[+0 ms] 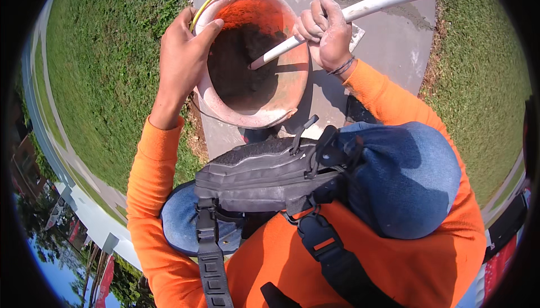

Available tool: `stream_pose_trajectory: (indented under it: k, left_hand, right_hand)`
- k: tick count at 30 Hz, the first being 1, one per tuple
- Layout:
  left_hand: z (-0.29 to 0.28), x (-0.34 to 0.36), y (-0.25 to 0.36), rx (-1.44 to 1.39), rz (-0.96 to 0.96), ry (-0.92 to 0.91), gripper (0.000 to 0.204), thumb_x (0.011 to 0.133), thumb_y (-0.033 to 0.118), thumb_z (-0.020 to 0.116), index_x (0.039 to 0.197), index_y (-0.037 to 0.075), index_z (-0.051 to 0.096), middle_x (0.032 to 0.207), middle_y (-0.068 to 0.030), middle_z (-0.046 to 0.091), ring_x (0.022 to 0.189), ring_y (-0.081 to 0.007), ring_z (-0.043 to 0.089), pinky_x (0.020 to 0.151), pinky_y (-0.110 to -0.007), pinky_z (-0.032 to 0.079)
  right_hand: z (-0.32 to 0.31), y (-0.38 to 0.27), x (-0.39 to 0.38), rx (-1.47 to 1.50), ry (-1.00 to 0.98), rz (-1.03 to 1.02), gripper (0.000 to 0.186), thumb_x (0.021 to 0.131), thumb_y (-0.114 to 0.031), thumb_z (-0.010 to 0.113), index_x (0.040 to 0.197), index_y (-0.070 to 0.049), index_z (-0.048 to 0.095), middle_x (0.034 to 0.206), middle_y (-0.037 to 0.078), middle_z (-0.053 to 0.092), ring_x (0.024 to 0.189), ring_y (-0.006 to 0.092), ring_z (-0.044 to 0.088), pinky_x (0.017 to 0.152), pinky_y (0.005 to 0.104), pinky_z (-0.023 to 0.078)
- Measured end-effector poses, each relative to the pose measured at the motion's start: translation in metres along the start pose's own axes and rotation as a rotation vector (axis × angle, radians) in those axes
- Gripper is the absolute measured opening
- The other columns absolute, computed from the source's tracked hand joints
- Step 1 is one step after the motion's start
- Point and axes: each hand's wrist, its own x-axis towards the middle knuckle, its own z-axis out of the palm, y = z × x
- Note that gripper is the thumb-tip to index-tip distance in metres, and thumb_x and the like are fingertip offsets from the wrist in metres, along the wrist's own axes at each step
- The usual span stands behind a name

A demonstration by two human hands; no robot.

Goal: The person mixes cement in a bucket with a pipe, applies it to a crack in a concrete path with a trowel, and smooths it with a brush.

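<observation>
The left hand (183,55) is closed over the near-left rim of an orange bucket (256,114), thumb hooked inside and fingers wrapped outside, steadying it on a grey concrete path (388,38). The right hand (328,33) is curled tight round a white pipe (360,11), which slants down from beyond the knuckles into the bucket, its lower end buried in a dark, damp-looking mix (242,63). Judging by that, the mixing seems under way rather than finished: the mass looks clumpy and matte, it lies low in the bucket, and the inner wall above it is smeared pale and dusty, so there is probably more stirring to do. The bucket is round and plastic, scuffed whitish at the lip, with a thin yellow wire handle (211,0) lying just past the left fingertips. The pipe is smooth, rigid and cut slantwise at its far end. Short grass (107,66) flanks both hands.
</observation>
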Motion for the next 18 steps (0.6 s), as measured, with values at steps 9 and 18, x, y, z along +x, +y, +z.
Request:
stream_pose_trajectory:
  k: [9,18]
  left_hand:
    - [0.004,0.003,0.001,0.040,0.059,-0.018,0.033,0.086,0.022,0.069,0.104,-0.005,0.064,0.088,-0.0142,0.070,0.080,-0.0159,0.065,0.075,-0.032,0.051]
    - [0.000,0.004,-0.004,-0.021,0.042,-0.038,0.033,0.086,0.022,0.069,0.103,-0.005,0.063,0.082,-0.0105,0.067,0.075,-0.0125,0.060,0.071,-0.029,0.049]
  right_hand:
    - [0.017,-0.009,0.017,-0.127,-0.146,-0.304,0.052,0.106,-0.043,0.028,0.061,-0.016,0.028,0.051,-0.003,0.026,0.051,0.0140,0.026,0.062,0.0313,0.035]
    - [0.048,-0.030,0.009,0.008,-0.128,-0.309,0.055,0.105,-0.046,0.033,0.059,-0.016,0.027,0.048,-0.004,0.024,0.044,0.0125,0.022,0.053,0.0294,0.031]
